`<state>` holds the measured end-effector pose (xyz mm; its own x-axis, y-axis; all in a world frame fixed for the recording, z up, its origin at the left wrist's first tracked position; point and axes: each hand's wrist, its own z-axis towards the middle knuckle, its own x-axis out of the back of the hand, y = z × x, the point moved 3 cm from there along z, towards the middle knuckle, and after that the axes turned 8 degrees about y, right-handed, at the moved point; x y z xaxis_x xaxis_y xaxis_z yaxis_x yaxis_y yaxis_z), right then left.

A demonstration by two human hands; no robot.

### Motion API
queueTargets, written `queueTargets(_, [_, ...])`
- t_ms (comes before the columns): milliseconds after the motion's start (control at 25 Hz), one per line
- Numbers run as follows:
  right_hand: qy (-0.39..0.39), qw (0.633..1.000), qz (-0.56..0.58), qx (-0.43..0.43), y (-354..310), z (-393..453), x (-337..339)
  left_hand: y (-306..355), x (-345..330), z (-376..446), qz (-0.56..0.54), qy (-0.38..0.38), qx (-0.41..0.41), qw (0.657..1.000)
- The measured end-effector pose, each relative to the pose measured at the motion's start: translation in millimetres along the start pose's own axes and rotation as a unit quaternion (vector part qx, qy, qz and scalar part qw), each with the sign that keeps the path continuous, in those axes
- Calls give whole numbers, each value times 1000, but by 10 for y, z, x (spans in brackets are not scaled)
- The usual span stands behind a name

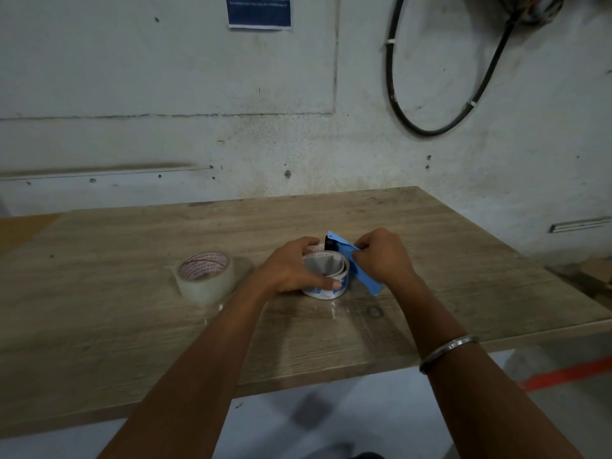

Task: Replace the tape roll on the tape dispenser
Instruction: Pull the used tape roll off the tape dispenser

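Observation:
A blue tape dispenser [359, 274] lies on the wooden table [331, 329] near its middle. A nearly spent roll with a white and blue cardboard core [326, 279] sits in it. My left hand [291, 266] grips that core from the left, thumb on its front. My right hand [381, 256] holds the dispenser's blue body from the right, and the fingers hide part of it. A full roll of clear tape [205, 274] with a red-printed core lies flat on the table, well left of my hands, touched by neither.
A concrete wall stands behind the table, with a black cable loop [443, 94] hanging at upper right and a blue notice [259, 11] at the top. The table's near edge [331, 382] runs below my forearms. An orange line [569, 376] marks the floor at right.

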<state>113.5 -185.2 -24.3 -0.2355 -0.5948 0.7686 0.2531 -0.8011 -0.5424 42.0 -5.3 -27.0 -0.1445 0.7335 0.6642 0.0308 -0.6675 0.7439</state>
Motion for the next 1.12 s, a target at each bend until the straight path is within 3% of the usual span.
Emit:
queueTargets(320, [26, 999, -17, 13, 16, -13, -23, 63, -20, 3, -52, 67, -57, 995])
queueTargets(760, [54, 997, -40, 36, -40, -13, -52, 73, 39, 17, -146, 97, -74, 982])
queueTargets(880, [36, 998, -49, 31, -50, -23, -34, 197, 116, 12, -204, 142, -81, 965])
queueTargets(960, [12, 999, -48, 22, -70, -34, 22, 253, 179, 35, -186, 156, -96, 965])
queueTargets(1040, [30, 999, -5, 19, -140, -58, 116, 254, 225, 27, -147, 170, -100, 969])
queueTargets(1120, [96, 992, 76, 16, -252, -90, 239, 213, 247, 6, -132, 189, -84, 969])
